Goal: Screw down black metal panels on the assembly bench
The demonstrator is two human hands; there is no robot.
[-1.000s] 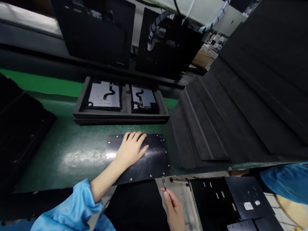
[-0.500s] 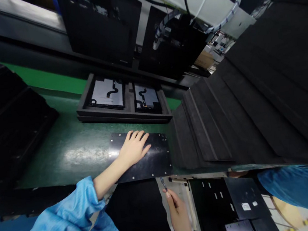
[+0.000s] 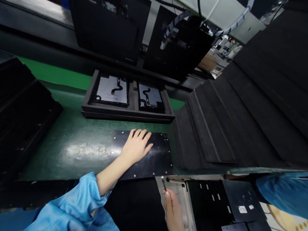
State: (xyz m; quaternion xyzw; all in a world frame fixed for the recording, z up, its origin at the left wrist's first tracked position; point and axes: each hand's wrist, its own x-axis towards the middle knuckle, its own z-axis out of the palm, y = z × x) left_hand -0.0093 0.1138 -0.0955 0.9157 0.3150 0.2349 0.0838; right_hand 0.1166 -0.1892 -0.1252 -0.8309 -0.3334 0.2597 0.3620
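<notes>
Currently, left hand (image 3: 135, 149) is lying spread on the dot-studded black plate (image 3: 159, 155), while right hand (image 3: 174, 212) is pinching a slim tool (image 3: 164, 184) near the plate's five o'clock edge.

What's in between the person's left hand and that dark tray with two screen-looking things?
A narrow strip of green tabletop lies between the left hand and the dark tray. The head view shows it.
</notes>
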